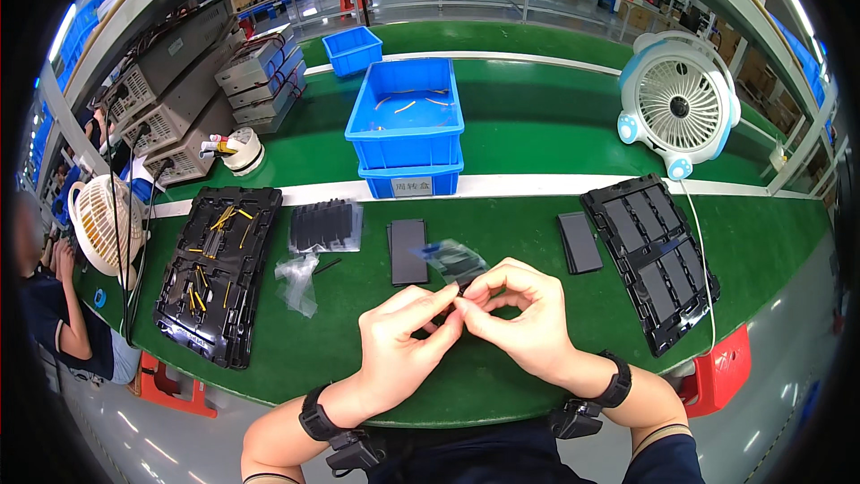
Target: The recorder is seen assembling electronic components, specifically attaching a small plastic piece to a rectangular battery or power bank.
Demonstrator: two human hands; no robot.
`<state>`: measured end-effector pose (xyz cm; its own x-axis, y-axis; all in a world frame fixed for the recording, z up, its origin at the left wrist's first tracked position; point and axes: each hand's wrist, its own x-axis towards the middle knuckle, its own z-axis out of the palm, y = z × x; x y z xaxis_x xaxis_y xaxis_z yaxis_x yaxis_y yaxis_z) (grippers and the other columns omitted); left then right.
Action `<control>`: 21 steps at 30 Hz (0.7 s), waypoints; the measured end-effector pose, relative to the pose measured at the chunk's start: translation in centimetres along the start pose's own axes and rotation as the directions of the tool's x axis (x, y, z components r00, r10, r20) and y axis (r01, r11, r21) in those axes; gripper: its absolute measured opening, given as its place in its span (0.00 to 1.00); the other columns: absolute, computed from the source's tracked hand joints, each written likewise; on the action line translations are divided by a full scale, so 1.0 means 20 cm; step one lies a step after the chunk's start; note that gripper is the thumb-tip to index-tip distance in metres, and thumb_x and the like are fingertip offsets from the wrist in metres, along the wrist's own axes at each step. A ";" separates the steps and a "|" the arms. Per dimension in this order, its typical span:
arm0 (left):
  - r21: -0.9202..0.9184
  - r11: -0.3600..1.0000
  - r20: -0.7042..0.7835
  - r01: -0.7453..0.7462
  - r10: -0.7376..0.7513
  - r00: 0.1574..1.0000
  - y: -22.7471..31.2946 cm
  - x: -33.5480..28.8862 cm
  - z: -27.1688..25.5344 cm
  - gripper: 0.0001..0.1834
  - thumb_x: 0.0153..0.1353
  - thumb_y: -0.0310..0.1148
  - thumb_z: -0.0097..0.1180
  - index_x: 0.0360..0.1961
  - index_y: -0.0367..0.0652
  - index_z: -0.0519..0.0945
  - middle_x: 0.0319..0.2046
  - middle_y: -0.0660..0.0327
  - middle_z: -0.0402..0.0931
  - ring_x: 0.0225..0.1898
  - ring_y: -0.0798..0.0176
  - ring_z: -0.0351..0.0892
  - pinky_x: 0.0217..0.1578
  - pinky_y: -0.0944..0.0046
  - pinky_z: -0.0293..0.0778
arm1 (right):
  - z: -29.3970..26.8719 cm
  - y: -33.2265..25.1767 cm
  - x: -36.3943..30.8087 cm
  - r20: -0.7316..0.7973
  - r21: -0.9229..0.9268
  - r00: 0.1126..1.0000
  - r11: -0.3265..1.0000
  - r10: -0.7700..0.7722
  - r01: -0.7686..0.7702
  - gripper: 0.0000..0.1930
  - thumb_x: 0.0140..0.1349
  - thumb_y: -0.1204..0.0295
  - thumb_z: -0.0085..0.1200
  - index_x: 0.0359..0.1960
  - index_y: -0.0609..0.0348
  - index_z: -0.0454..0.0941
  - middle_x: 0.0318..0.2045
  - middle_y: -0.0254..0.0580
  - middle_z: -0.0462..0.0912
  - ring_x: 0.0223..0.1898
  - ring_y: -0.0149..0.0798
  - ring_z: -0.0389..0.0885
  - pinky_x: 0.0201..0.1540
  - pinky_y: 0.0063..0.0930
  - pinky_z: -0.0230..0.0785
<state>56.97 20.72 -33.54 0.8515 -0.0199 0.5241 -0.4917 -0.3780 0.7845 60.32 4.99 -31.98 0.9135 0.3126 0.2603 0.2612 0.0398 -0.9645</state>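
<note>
My left hand (403, 332) and my right hand (524, 314) meet at the front middle of the green table, thumbs and forefingers pinched together. From between their fingertips a clear plastic film (455, 260) with a dark area sticks up and away from me. A small dark bit shows right at the fingertips, too small to name. Just beyond the left hand lies a flat dark grey rectangular block (408, 251), partly overlapped by the film. Left of it is a clear sheet with a row of black strips (322, 227), and a crumpled clear film (298, 282) lies nearer me.
A black tray with yellow-and-black pieces (215, 260) stands left; another black tray with grey plates (652, 260) lies right, beside dark grey plates (580, 244). Stacked blue bins (405, 139), a fan (678, 106) and its white cable stand beyond. A person (76, 314) sits far left.
</note>
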 end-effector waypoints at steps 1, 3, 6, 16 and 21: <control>0.001 1.000 0.000 0.000 0.000 1.000 0.00 0.00 0.00 0.18 0.48 0.20 0.62 0.43 0.38 0.80 0.29 0.57 0.79 0.23 0.70 0.79 0.22 0.74 0.75 | 0.00 0.00 0.00 0.000 0.000 1.000 1.000 -0.001 0.001 0.06 0.50 0.77 0.62 0.29 0.62 0.79 0.29 0.35 0.77 0.31 0.26 0.78 0.35 0.19 0.73; 0.012 1.000 0.005 0.008 -0.008 1.000 0.01 0.01 0.00 0.16 0.48 0.20 0.62 0.42 0.38 0.81 0.28 0.57 0.79 0.24 0.70 0.79 0.22 0.74 0.75 | -0.02 0.00 0.00 0.022 0.085 0.997 0.994 0.069 -0.070 0.04 0.52 0.78 0.60 0.29 0.63 0.79 0.30 0.35 0.77 0.32 0.26 0.78 0.37 0.20 0.73; -0.058 0.996 -0.017 0.066 -0.067 0.998 0.01 0.01 0.00 0.15 0.49 0.21 0.62 0.41 0.38 0.81 0.28 0.59 0.80 0.25 0.71 0.79 0.23 0.74 0.76 | -0.02 0.01 0.00 0.047 0.069 0.998 0.996 0.048 -0.051 0.03 0.53 0.78 0.59 0.29 0.64 0.79 0.30 0.35 0.77 0.32 0.26 0.78 0.38 0.20 0.73; -0.141 0.964 0.019 0.225 -0.224 0.974 0.04 0.02 0.00 0.11 0.50 0.22 0.62 0.38 0.40 0.83 0.27 0.60 0.80 0.29 0.72 0.79 0.27 0.74 0.77 | -0.01 0.04 0.00 0.038 0.125 0.999 0.992 0.025 -0.030 0.02 0.55 0.79 0.56 0.29 0.65 0.78 0.29 0.36 0.77 0.32 0.26 0.77 0.37 0.20 0.74; -0.159 0.968 0.043 0.195 -0.191 0.981 0.02 0.02 0.00 0.11 0.50 0.21 0.61 0.37 0.39 0.83 0.27 0.60 0.79 0.28 0.71 0.79 0.27 0.74 0.78 | -0.01 0.05 0.00 0.047 0.177 0.996 0.980 0.080 -0.087 0.03 0.54 0.78 0.57 0.26 0.63 0.76 0.25 0.32 0.76 0.29 0.24 0.77 0.35 0.18 0.73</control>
<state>57.07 20.64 -33.04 0.9366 0.0131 0.3502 -0.3387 -0.2221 0.9143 60.65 4.87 -32.93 0.9157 0.3592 0.1803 0.1217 0.1797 -0.9762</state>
